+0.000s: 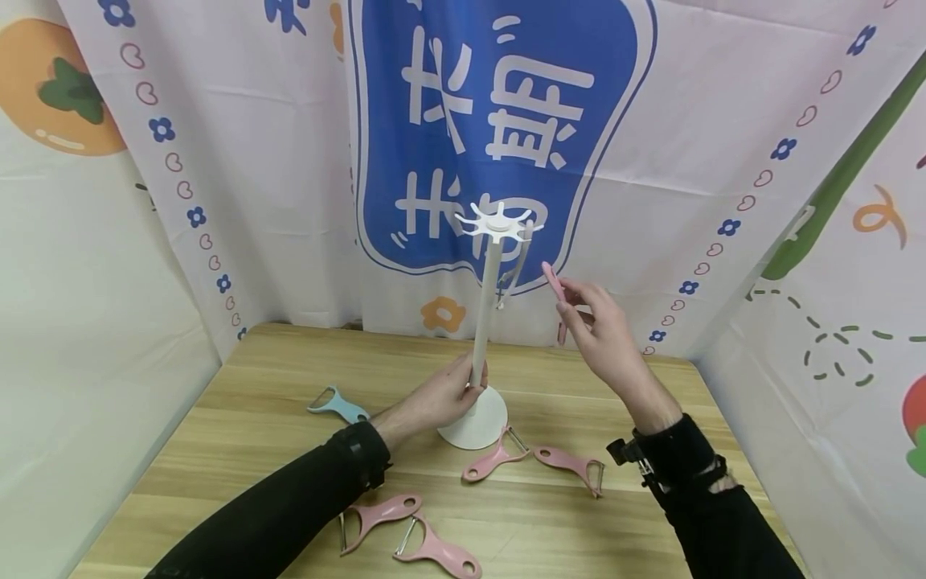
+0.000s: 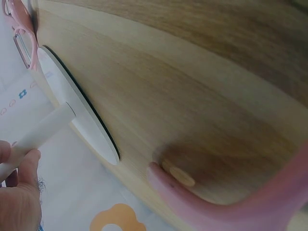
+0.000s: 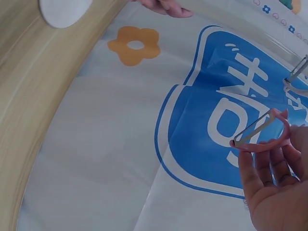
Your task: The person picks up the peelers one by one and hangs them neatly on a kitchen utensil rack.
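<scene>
the right hand (image 1: pixel 599 328) pinches a pink y-shaped peeler (image 1: pixel 553 281) beside, but apart from, a white many-hooked stand (image 1: pixel 497 224); the left hand (image 1: pixel 440 396) grips the stand's pole (image 1: pixel 485 314). hanging seems the step in hand; the next move would call for aligning handle (image 1: pixel 547 271) and hook (image 1: pixel 521 217).

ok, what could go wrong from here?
Possible risks:
1. The held pink peeler might knock the pale peeler hanging from the stand on the right hand's side.
2. That hand pinches its peeler in the fingers, well above the table; a slip could drop it.
3. If the left hand pulls the pole sideways, the stand might tip.
</scene>
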### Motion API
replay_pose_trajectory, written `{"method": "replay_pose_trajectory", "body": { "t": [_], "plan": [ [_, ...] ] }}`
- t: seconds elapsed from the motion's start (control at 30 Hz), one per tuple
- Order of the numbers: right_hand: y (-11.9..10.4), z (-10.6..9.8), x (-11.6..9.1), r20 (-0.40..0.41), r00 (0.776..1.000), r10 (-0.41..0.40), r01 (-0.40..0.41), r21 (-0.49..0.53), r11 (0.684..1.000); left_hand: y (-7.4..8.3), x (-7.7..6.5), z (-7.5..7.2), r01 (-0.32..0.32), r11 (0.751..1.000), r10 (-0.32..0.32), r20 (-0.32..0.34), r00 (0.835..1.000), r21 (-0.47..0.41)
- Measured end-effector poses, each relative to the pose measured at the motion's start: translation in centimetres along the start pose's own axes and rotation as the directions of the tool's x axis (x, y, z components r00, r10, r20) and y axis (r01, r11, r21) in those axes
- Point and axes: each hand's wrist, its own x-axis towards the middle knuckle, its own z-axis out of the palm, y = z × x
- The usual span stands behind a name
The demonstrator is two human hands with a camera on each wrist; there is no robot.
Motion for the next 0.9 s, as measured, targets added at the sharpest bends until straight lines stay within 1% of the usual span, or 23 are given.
{"method": "replay_pose_trajectory", "body": {
  "t": [0.17,0.2,0.27,0.4,0.43,0.57,0.73,0.9],
  "plan": [
    [-0.7,0.1,0.6,-0.013,1.000,0.009,-0.008,0.066,0.998,-0.1,0.0,0.0,-0.004,1.000,0.004,-0.003,1.000,-0.002],
    [-1.4,0.0,0.6,-0.013,1.000,0.016,-0.015,0.073,0.997,-0.1,0.0,0.0,-0.004,1.000,0.004,-0.003,1.000,-0.003],
    [-1.6,0.1,0.8,-0.015,1.000,0.024,-0.022,0.109,0.994,0.0,0.0,0.0,-0.006,1.000,0.006,-0.002,1.000,-0.002],
    [-1.9,0.2,1.3,-0.023,0.999,0.044,-0.040,0.165,0.986,0.1,0.0,0.0,-0.007,1.000,0.007,0.000,1.000,-0.003],
    [-1.4,0.3,1.5,-0.026,0.999,0.042,-0.037,0.181,0.983,0.1,0.0,0.0,-0.008,1.000,0.008,0.001,1.000,-0.002],
    [-1.5,0.4,2.0,-0.028,0.999,0.037,-0.031,0.198,0.980,0.0,0.0,0.0,-0.010,1.000,0.010,0.000,1.000,0.000],
    [-1.9,0.3,2.7,-0.024,0.999,0.038,-0.032,0.231,0.973,-0.1,0.0,0.1,-0.029,1.000,0.029,-0.010,1.000,0.002],
    [-2.2,0.3,3.5,-0.030,0.999,0.019,-0.010,0.271,0.962,-0.1,0.1,0.0,-0.036,0.999,0.036,-0.013,0.999,0.003]
  ]
}}
